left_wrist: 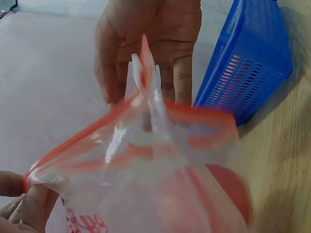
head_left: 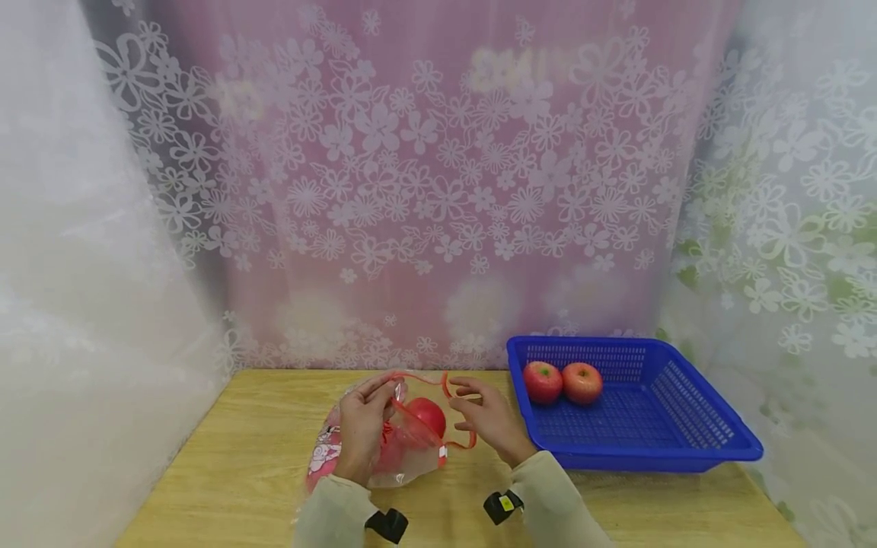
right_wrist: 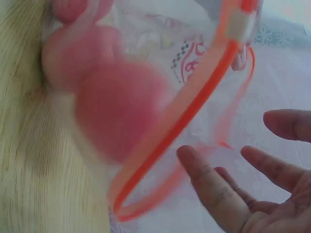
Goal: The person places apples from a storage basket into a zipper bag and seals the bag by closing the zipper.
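A clear plastic zip bag (head_left: 409,466) with a red-orange rim and printed pictures stands on the table, its mouth spread apart. Inside it are several red apples (right_wrist: 121,109); one red apple (head_left: 426,415) shows through the plastic in the head view. My left hand (head_left: 365,426) pinches the bag's rim at its left corner, thumb against fingers, as the left wrist view shows. On the other side, my right hand (head_left: 495,420) is beside the mouth with fingers spread and slightly bent. In the right wrist view these fingers (right_wrist: 221,196) hold nothing; whether a fingertip touches the rim I cannot tell.
To the right, a blue plastic basket (head_left: 651,461) with slotted walls stands on the wooden table (head_left: 226,457). Two red apples (head_left: 582,383) sit together at its left end. Flower-patterned curtains (head_left: 438,190) hang behind and at both sides.
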Action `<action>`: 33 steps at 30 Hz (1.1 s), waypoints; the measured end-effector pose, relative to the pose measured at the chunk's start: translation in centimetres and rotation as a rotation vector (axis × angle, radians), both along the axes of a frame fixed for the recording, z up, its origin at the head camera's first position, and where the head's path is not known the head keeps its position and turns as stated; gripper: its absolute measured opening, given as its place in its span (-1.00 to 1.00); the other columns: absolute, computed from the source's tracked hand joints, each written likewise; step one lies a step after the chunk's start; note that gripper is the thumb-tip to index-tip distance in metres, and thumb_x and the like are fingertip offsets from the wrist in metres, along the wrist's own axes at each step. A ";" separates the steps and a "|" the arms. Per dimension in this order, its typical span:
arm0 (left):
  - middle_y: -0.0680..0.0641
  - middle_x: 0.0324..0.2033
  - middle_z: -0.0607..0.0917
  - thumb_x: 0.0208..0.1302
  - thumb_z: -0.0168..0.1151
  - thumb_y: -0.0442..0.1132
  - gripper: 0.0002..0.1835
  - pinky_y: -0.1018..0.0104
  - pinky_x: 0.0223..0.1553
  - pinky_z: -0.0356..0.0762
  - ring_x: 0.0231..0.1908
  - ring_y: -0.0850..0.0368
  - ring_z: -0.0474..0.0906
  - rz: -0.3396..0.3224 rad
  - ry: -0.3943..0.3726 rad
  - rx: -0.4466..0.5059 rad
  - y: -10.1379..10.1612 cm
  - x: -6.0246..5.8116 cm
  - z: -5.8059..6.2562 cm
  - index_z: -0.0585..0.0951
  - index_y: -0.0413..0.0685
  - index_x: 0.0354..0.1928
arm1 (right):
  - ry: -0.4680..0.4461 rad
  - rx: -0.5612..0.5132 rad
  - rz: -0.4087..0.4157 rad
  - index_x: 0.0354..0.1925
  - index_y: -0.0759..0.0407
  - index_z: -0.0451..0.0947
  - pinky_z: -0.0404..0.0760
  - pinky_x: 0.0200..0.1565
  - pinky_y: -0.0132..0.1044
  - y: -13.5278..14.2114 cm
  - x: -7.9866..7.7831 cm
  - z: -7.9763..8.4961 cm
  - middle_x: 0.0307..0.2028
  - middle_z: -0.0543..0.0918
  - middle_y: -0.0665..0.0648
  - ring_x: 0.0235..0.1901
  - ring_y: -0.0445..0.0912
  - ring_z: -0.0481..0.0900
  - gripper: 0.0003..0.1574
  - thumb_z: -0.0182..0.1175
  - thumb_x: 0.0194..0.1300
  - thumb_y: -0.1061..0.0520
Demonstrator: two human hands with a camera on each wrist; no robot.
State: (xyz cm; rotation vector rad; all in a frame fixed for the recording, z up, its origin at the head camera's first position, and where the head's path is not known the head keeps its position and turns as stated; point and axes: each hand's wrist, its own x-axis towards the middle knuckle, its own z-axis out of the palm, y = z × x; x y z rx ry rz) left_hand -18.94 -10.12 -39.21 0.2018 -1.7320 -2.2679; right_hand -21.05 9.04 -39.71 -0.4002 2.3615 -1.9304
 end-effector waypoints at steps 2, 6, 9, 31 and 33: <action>-0.14 -0.21 0.74 0.35 0.18 -0.34 -0.71 0.53 -0.35 0.60 -0.35 0.28 0.64 0.001 0.000 -0.006 0.0 0.0 -0.2 0.61 -0.37 0.03 | -0.001 -0.020 -0.005 0.25 0.33 0.39 0.66 -0.13 -0.02 0.1 0.0 0.0 0.08 0.43 0.39 0.00 0.17 0.54 -0.48 0.14 0.38 0.17; -0.14 -0.24 0.75 0.34 0.19 -0.35 -0.72 0.53 -0.40 0.59 -0.37 0.27 0.65 0.006 -0.020 -0.003 0.0 -0.1 -0.5 0.62 -0.37 0.02 | -0.010 -0.019 -0.048 0.19 0.32 0.45 0.66 -0.11 -0.02 0.6 -0.1 -0.3 0.03 0.49 0.33 -0.03 0.15 0.56 -0.54 0.15 0.36 0.21; -0.15 -0.25 0.75 0.33 0.20 -0.36 -0.73 0.53 -0.41 0.59 -0.37 0.27 0.66 0.013 -0.026 0.006 0.1 -0.3 -0.6 0.63 -0.36 0.01 | -0.017 -0.008 -0.080 0.15 0.32 0.48 0.66 -0.12 -0.05 0.9 -0.2 -0.5 0.00 0.51 0.30 -0.05 0.13 0.58 -0.58 0.16 0.35 0.22; -0.15 -0.28 0.76 0.30 0.23 -0.37 -0.77 0.49 -0.39 0.62 -0.37 0.23 0.70 0.046 -0.011 0.000 0.2 -0.6 -0.4 0.66 -0.34 -0.05 | 0.028 0.102 -0.114 0.11 0.36 0.50 0.65 -0.10 0.00 1.3 -1.2 -3.0 -0.08 0.57 0.31 -0.18 0.04 0.61 -0.57 0.22 0.28 0.26; -0.15 -0.27 0.76 0.30 0.23 -0.37 -0.76 0.49 -0.38 0.62 -0.36 0.22 0.70 0.046 -0.013 0.000 0.2 -0.4 -0.4 0.66 -0.34 -0.04 | 0.039 0.145 -0.111 0.11 0.35 0.50 0.65 -0.10 -0.03 1.4 -1.3 -3.5 -0.07 0.58 0.30 -0.17 0.05 0.62 -0.56 0.23 0.28 0.24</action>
